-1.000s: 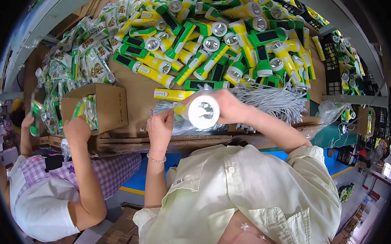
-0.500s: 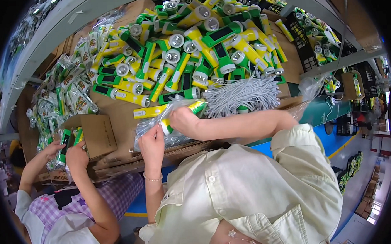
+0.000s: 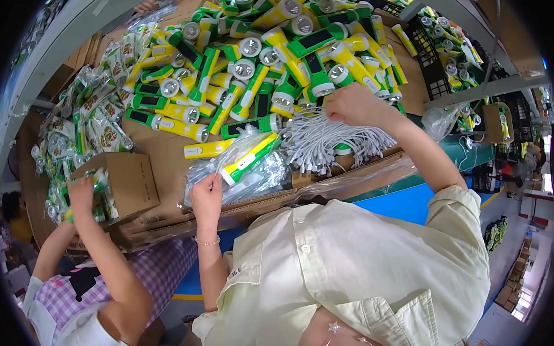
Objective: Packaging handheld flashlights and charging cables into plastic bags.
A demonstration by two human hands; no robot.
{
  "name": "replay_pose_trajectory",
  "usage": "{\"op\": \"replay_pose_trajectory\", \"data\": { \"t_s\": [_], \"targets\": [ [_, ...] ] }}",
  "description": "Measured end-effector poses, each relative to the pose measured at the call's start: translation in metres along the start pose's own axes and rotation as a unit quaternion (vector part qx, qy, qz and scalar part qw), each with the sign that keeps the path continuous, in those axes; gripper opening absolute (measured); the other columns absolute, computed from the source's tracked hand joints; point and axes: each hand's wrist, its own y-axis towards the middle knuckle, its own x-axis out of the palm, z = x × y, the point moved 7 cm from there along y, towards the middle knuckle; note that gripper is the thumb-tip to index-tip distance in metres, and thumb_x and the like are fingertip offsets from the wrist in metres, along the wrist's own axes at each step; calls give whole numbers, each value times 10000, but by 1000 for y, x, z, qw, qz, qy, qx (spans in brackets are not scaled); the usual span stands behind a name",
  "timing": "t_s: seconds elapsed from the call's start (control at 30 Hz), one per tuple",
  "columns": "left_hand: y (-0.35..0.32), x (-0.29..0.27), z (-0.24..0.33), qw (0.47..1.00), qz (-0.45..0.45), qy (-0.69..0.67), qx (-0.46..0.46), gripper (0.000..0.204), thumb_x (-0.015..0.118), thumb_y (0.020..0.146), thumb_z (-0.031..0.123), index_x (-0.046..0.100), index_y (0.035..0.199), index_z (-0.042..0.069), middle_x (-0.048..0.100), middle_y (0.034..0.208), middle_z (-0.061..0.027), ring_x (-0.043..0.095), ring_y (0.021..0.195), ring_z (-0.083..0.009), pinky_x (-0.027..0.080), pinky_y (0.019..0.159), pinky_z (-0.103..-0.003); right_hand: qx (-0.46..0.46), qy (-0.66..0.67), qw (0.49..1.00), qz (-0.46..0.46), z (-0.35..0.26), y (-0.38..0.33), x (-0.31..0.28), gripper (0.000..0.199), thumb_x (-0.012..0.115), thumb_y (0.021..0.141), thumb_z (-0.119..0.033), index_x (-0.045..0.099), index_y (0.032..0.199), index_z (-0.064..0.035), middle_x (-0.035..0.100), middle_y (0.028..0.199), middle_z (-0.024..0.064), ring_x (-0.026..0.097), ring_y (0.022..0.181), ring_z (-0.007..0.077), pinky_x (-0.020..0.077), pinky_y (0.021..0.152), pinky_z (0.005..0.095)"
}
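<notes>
At the table's front edge my left hand (image 3: pixel 206 197) pinches the edge of a clear plastic bag (image 3: pixel 234 145). A yellow and green flashlight (image 3: pixel 250 158) lies tilted in this bag, above a stack of flat clear bags (image 3: pixel 268 181). Out to the right, my right hand (image 3: pixel 355 106) reaches over a heap of white cables (image 3: pixel 337 136). Its fingers are bent together at the far end of the heap and close on a cable there; the fingertips are partly hidden. Another yellow flashlight (image 3: pixel 205 149) lies just beyond the bag.
A large pile of loose flashlights (image 3: pixel 260 68) covers the table's far part. At the left are bagged flashlights (image 3: pixel 105 128) and an open cardboard box (image 3: pixel 132 182), where a co-worker's hands (image 3: pixel 81 197) handle a bagged flashlight. A black crate (image 3: pixel 433 64) stands at the right.
My right hand has left the bag and moved right and away to the white cables. The flashlight in the bag now shows more fully. My left hand still pinches the bag, slightly lower left.
</notes>
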Motion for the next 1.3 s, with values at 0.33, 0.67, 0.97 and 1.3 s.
{"op": "replay_pose_trajectory", "data": {
  "t_s": [0.33,0.67,0.97,1.3],
  "targets": [
    [6,2,-8,997,41,20,57,304,616,864,279,667,809,-16,528,563,-164,542,508,-248,407,499,-345,-20,702,691,172,-95,93,-64,73,643,834,4,635,903,25,651,847,80,663,736,148,557,671,253],
    [6,5,-24,998,10,-61,19,284,601,881,257,658,888,-21,520,574,-202,404,459,-209,389,496,-343,-67,145,983,89,-104,118,76,75,607,796,-76,633,845,-26,657,858,107,657,736,241,524,602,341],
    [6,11,-16,992,-33,-109,-52,247,657,858,191,682,998,-10,604,607,-37,550,532,-93,434,487,-240,41,-146,981,-124,-103,118,91,79,596,725,-148,645,779,-119,635,764,57,645,688,226,479,549,339],
    [3,16,-36,932,-62,-356,-43,225,617,867,51,628,1068,-51,685,848,-109,665,715,-152,528,613,-242,-124,106,987,9,-113,109,56,132,691,704,-211,689,796,-116,639,733,62,640,706,278,493,586,396]
  ]
}}
